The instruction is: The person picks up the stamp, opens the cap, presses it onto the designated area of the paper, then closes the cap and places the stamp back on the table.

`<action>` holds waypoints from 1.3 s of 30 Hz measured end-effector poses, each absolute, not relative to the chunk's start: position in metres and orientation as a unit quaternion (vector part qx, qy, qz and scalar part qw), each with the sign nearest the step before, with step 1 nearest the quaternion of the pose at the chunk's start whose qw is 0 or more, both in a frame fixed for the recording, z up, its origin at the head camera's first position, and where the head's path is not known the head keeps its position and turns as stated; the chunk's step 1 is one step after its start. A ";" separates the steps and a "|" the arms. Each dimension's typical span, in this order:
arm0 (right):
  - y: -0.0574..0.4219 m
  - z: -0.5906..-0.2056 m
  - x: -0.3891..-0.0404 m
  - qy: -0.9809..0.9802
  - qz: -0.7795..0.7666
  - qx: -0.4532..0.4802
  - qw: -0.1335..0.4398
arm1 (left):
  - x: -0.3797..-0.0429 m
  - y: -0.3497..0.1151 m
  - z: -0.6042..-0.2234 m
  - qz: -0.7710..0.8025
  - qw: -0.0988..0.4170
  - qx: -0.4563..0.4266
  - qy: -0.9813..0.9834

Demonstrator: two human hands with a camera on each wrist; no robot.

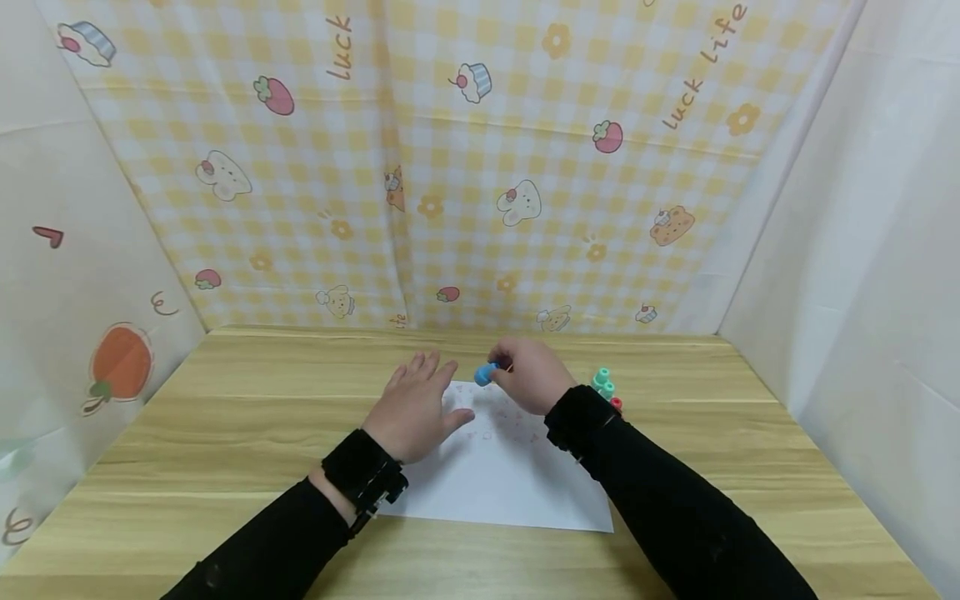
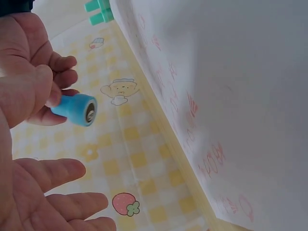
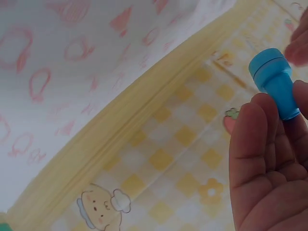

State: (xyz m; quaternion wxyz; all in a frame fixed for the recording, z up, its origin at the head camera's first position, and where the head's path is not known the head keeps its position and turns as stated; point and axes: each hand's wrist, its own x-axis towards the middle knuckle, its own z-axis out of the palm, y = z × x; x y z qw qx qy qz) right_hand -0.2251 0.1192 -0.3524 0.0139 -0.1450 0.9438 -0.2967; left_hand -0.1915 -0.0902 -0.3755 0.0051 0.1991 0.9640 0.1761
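My right hand point(image 1: 534, 375) pinches a small blue stamp point(image 1: 486, 374) above the far part of a white sheet of paper point(image 1: 510, 492). In the left wrist view the stamp point(image 2: 77, 109) lies tilted, its dark patterned printing face showing. Thumb and fingers grip its narrow end in the right wrist view, while the wide end point(image 3: 268, 62) points away from the palm. Red stamped prints point(image 2: 211, 161) dot the paper. My left hand point(image 1: 412, 408) is spread flat over the paper's left side, fingers straight, holding nothing.
Green stamps point(image 1: 603, 383) and a red stamp point(image 1: 616, 403) stand just right of the paper, partly behind my right wrist. The wooden table point(image 1: 247, 417) ends at a yellow checked cloth point(image 1: 480, 250) at the back. White cloths point(image 1: 847, 275) hang at both sides.
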 end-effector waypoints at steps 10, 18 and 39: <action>0.121 -0.352 -0.203 0.920 -0.358 -0.159 0.012 | -0.190 -0.085 -0.376 0.211 -0.026 0.214 0.953; 0.121 -0.351 -0.194 0.913 -0.381 -0.145 0.022 | -0.187 -0.081 -0.376 0.251 -0.027 0.220 0.942; 0.123 -0.361 -0.183 0.897 -0.420 -0.136 0.025 | -0.183 -0.075 -0.378 0.325 -0.005 0.216 0.921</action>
